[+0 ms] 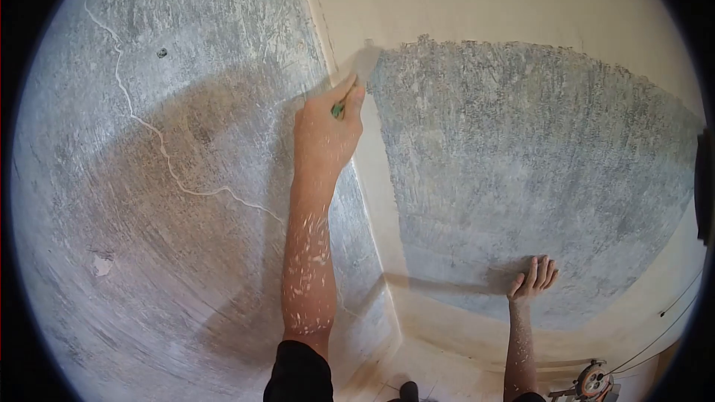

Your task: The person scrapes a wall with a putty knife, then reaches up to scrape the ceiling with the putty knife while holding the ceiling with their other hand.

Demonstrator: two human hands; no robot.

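Note:
My left hand [328, 126], closed, grips a scraper [369, 59] by its handle, of which a green end shows at the fist. The scraper's blade lies against the wall close to the corner, at the border between cream coating and a rough grey patch [514, 149]. The blade is slightly blurred. Lower right, my right hand [533, 279] rests on the bottom part of the grey patch with its fingers apart, holding nothing. Pale flecks cover both forearms.
The left wall [194, 253] is mottled grey, with a long wavy pale line and a small dark hole [161, 53]. A cable reel [594, 381] with cords stands on the floor at lower right. A dark shoe [408, 391] shows at the bottom.

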